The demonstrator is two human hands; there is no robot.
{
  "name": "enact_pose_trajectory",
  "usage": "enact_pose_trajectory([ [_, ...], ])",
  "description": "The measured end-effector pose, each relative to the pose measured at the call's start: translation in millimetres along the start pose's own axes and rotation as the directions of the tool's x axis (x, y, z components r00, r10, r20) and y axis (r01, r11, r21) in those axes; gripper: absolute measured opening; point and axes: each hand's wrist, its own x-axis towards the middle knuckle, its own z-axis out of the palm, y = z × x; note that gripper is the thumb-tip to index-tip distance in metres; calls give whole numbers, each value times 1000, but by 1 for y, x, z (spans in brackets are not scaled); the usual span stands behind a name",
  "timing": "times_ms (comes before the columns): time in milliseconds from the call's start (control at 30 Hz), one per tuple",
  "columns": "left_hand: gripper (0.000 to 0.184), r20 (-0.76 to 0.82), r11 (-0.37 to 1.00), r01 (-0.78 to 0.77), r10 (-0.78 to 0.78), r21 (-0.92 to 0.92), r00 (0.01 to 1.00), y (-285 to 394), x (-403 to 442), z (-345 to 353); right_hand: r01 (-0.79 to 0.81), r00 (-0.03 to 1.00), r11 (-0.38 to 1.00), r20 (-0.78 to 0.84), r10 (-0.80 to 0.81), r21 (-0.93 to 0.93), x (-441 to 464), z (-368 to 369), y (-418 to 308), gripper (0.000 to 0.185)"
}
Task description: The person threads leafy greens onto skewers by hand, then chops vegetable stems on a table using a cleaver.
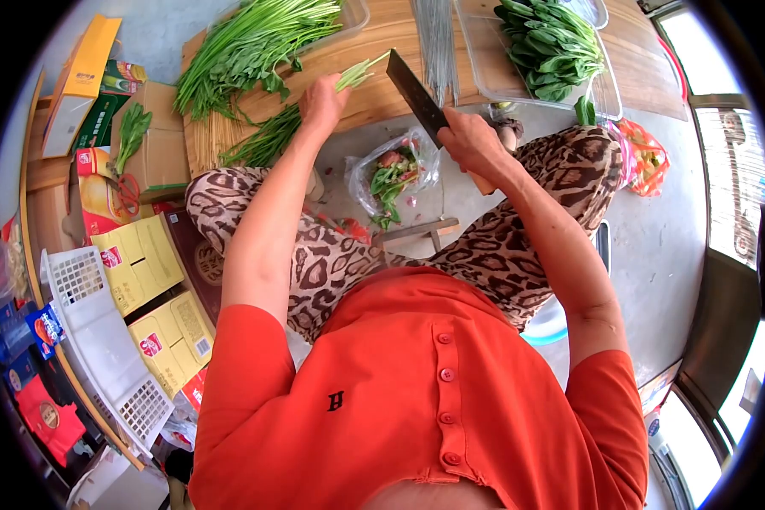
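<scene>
Head view: the left hand (321, 106) is closed around a small bunch of leafy greens (268, 140), whose pale cut-looking stalks (364, 70) stick out past the thumb side toward the right, while the leafy ends hang on the other side of the fist, over the edge of the wooden tabletop (391, 30). The right hand (472, 144) grips a cleaver (416, 100) by its handle, blade slanting up and away. Its far corner is right beside the stalk tips; whether they touch, I cannot tell. Beyond the left hand lies a large heap of long-stemmed greens (259, 51). Below and between the hands, a clear plastic bag (359, 174) holds leafy scraps.
</scene>
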Motion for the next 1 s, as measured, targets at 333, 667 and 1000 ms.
enact_pose_trajectory([
  [333,25,82,1000,5,-4,-9,997,-3,-20,9,66,997,987,49,-59,-150,-6,8,-12,26],
  [667,18,92,989,106,-97,-102,991,1,-25,7,53,996,998,75,-49,-44,3,14,-10,28],
  [1000,17,10,992,35,-35,-122,999,-7,-25,17,58,996,996,79,-52,-72,5,17,-12,28],
])
